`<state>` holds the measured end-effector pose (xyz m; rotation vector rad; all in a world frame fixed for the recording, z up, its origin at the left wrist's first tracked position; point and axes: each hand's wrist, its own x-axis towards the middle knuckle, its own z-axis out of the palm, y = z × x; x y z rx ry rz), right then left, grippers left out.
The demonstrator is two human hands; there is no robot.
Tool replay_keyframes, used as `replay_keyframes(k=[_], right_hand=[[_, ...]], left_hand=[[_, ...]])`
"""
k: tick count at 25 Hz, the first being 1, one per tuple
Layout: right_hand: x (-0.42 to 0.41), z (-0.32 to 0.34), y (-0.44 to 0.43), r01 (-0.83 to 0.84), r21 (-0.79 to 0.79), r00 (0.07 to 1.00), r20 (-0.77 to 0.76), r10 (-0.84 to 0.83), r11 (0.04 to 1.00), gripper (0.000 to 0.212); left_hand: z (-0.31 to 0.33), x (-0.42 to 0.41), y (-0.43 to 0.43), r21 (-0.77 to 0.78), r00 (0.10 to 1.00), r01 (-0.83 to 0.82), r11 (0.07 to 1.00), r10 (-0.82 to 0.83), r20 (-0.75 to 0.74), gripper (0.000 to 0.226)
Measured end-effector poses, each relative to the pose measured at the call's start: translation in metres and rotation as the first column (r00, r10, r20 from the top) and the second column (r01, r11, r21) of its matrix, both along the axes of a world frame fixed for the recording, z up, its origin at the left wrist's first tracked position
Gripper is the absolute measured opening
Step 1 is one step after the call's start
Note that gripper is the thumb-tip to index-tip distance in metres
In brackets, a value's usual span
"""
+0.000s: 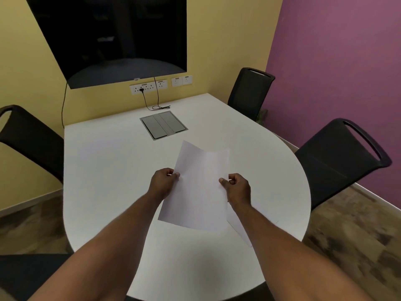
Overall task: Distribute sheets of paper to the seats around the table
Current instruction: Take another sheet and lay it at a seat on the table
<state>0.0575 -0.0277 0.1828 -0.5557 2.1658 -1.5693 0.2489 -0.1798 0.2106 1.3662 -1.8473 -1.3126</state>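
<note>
I hold white sheets of paper [199,187] above the white table [112,170], near its rounded front end. My left hand [162,182] pinches the left edge of the top sheet. My right hand [237,187] pinches the right edge. Another sheet [240,230] pokes out below my right wrist; whether it lies on the table or hangs from my hand I cannot tell. Black chairs stand around the table: one at the left [28,135], one at the back right [249,92], one at the right [342,157].
A grey cable hatch [163,124] is set into the table's far half. A dark screen [117,38] hangs on the yellow wall above wall sockets [149,86], with a black cable [156,106] trailing onto the table. A purple wall [338,68] closes the right side.
</note>
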Motion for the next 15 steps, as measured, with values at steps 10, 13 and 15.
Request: replay_keyframes(k=[10,13,15], right_hand=[[0.118,-0.005,0.017,0.088,-0.015,0.992,-0.085,-0.089,0.996,0.015],[0.174,-0.008,0.029,0.113,-0.035,0.992,-0.057,-0.115,0.993,0.016],[0.207,-0.008,0.039,0.136,-0.028,0.99,-0.033,-0.137,0.99,0.018]], left_hand=[[0.013,0.096,-0.025,-0.091,0.99,0.135,0.987,-0.132,0.045,0.024],[0.015,0.134,-0.023,-0.101,0.979,0.189,0.977,-0.179,0.1,0.025],[0.017,0.153,-0.019,-0.096,0.971,0.217,0.971,-0.205,0.12,0.023]])
